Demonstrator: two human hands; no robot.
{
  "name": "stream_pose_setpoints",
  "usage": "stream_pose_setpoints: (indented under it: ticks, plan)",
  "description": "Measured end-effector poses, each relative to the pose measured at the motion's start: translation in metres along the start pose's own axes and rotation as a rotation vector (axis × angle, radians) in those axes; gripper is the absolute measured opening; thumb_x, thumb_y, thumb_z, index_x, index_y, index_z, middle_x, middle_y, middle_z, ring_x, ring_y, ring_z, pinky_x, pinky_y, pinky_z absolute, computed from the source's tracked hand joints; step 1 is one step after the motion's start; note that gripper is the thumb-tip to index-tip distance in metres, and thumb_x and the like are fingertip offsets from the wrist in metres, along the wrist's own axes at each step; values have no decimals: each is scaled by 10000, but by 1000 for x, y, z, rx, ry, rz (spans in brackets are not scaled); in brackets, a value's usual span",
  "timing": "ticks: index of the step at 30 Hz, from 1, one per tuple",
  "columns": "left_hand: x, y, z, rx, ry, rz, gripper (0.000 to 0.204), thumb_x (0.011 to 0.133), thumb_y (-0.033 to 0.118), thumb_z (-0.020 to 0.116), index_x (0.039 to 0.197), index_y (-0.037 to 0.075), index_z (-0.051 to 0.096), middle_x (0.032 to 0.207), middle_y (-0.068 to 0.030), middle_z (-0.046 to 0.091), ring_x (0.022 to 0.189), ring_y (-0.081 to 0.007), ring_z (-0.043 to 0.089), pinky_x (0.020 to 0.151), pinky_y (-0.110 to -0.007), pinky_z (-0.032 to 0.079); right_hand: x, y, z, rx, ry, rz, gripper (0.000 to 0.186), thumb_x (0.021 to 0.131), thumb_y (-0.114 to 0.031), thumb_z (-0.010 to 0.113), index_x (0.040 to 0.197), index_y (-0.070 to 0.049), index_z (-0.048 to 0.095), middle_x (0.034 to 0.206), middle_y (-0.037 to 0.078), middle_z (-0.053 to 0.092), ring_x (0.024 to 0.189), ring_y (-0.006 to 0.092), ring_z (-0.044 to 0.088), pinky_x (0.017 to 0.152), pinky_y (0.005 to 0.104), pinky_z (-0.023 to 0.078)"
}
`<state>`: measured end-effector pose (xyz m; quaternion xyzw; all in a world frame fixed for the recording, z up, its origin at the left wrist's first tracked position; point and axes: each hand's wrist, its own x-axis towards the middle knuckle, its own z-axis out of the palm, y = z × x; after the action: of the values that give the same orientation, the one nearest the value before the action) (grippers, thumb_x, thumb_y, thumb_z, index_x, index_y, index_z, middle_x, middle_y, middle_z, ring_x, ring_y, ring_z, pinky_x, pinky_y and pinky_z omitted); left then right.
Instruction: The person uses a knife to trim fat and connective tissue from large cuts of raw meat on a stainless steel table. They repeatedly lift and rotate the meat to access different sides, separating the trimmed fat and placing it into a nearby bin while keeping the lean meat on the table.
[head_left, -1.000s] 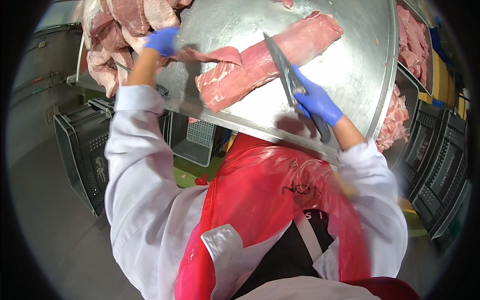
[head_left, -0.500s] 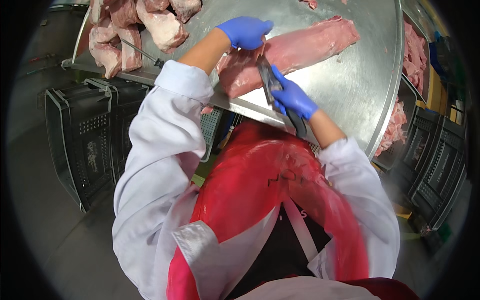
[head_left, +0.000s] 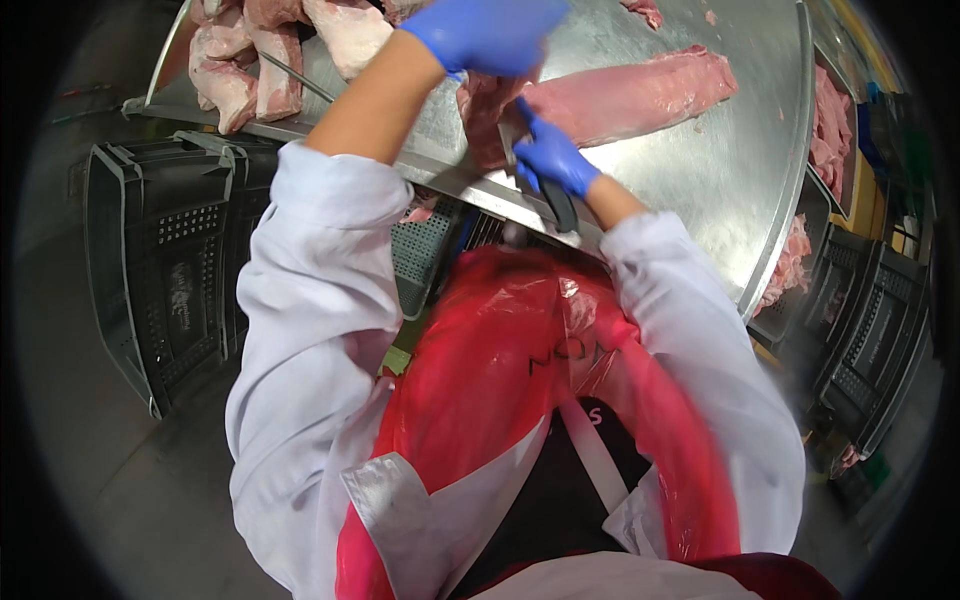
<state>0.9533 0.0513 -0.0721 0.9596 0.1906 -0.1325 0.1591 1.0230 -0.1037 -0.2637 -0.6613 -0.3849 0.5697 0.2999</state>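
My left hand [head_left: 485, 35], blue-gloved and motion-blurred, is closed on a flap of pink meat [head_left: 480, 110] lifted from the near end of a long meat piece. My right hand [head_left: 555, 160], also gloved, grips a knife [head_left: 560, 205] with a dark handle, its blade against the meat beside the flap and partly hidden. The long pink meat piece [head_left: 645, 95] lies across the steel table [head_left: 750, 180], extending to the right behind my right hand.
A pile of pale meat pieces [head_left: 230, 75] and a thin steel rod [head_left: 295, 78] lie at the table's left. Dark crates [head_left: 160, 270] stand below left, more crates [head_left: 860, 340] at right. Trays of meat [head_left: 830, 130] sit beyond the right edge. A perforated crate [head_left: 420, 250] is underneath.
My left hand has moved from the left pile to over the long piece, then upward, pulling the flap. My right hand with the knife has moved up and left to the meat.
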Motion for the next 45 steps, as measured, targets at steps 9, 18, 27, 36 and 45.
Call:
stream_pose_setpoints:
  ticks: [9,18,27,36,45]
  plan:
    - [-111,-38,-28,38,465,167,406,852,144,591,1230,2,545,1019,-212,662,958,-349,666,860,-422,512,27,-22,18,188,-333,-81,815,940,-76,509,1629,-184,87,762,72,611,570,117,562,534,276,498]
    - [-292,-115,29,-372,152,-605,537,805,93,631,1314,-36,515,1158,-210,606,1084,-341,603,991,-354,451,-120,25,-90,-34,-504,84,816,930,-19,501,1617,-317,174,795,64,608,563,103,550,544,266,494]
    - [109,-62,136,-161,289,89,574,905,302,653,1385,33,490,1324,-230,530,1237,-409,518,1058,-461,428,-180,105,-188,389,231,104,813,941,23,507,1625,-251,162,751,30,546,554,82,513,478,235,462]
    - [402,-28,197,9,246,-8,299,884,138,617,1183,132,637,1191,-178,580,1087,-389,582,930,-464,491,-267,150,-199,428,446,190,836,932,52,496,1628,-238,134,766,20,553,539,86,486,455,238,436]
    - [16,-130,141,-332,439,-101,174,840,52,674,951,32,541,817,-53,466,750,-184,479,710,-329,438,-225,175,-179,406,445,129,830,928,48,493,1629,-216,137,783,6,546,540,81,463,457,216,402]
